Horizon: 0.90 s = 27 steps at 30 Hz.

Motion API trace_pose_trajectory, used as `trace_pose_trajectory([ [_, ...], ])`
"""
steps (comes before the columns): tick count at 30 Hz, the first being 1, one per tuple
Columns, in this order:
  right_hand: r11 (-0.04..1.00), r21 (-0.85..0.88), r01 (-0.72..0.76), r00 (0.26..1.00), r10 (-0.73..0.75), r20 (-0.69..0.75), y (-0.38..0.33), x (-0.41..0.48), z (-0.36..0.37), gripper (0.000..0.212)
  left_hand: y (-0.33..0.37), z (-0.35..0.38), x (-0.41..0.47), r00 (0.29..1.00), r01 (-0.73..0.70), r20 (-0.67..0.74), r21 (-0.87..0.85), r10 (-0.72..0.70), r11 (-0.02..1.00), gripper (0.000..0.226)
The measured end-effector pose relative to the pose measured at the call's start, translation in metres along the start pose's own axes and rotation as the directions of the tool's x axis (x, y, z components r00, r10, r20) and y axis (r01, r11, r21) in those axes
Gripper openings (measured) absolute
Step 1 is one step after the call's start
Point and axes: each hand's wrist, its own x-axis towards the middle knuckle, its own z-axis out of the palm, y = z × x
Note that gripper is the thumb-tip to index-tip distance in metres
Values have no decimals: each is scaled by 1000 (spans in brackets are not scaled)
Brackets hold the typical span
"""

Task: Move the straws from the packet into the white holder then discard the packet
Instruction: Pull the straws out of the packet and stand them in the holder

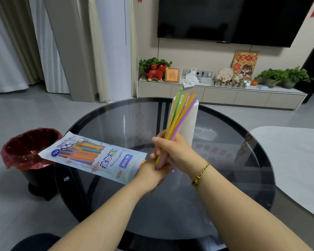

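Coloured straws [176, 124] in right hand [172, 151], white holder [189, 122] behind

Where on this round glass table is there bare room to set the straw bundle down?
The near part of the round dark glass table, between the two forearms, is bare, as is the far left stretch behind the printed straw packet. It is crowded mid-table, where both hands, the coloured straws and the white ribbed holder meet.

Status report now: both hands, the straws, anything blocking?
Right hand grips straw bundle. Left hand at packet mouth. White holder behind bundle, path clear.
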Motion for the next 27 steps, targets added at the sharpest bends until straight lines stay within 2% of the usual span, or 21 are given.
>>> trace_pose_trajectory([
  [3,995,27,100,993,-98,-65,-17,8,-4,29,14,-5,14,997,-71,-27,17,72,997,33],
  [7,960,38,279,950,-270,-156,-55,22,-28,29,27,-13,28,988,-148,36,-17,148,989,23],
  [10,921,101,375,907,-343,-243,-88,31,-59,26,29,-18,42,988,-147,44,-74,150,986,34],
  [13,880,139,454,847,-378,-374,-119,40,-90,27,38,-20,58,988,-152,-22,-99,150,983,44],
  [15,841,158,517,788,-396,-471,-135,47,-106,30,48,-17,70,982,-175,-84,-55,170,983,47],
  [17,807,156,569,734,-413,-539,-143,54,-117,30,57,-13,84,980,-153,-125,9,153,988,64],
  [20,816,74,574,670,-416,-614,-143,68,-120,30,69,-7,102,979,-129,-156,40,134,991,98],
  [23,849,-1,529,640,-400,-656,-137,82,-117,32,78,-1,117,976,-143,-155,55,149,988,117],
  [25,875,-29,482,662,-386,-642,-129,90,-116,30,81,3,125,976,-166,-134,61,173,984,125],
  [27,906,-71,417,720,-377,-583,-117,97,-114,30,83,7,133,975,-178,-125,64,185,982,131],
])
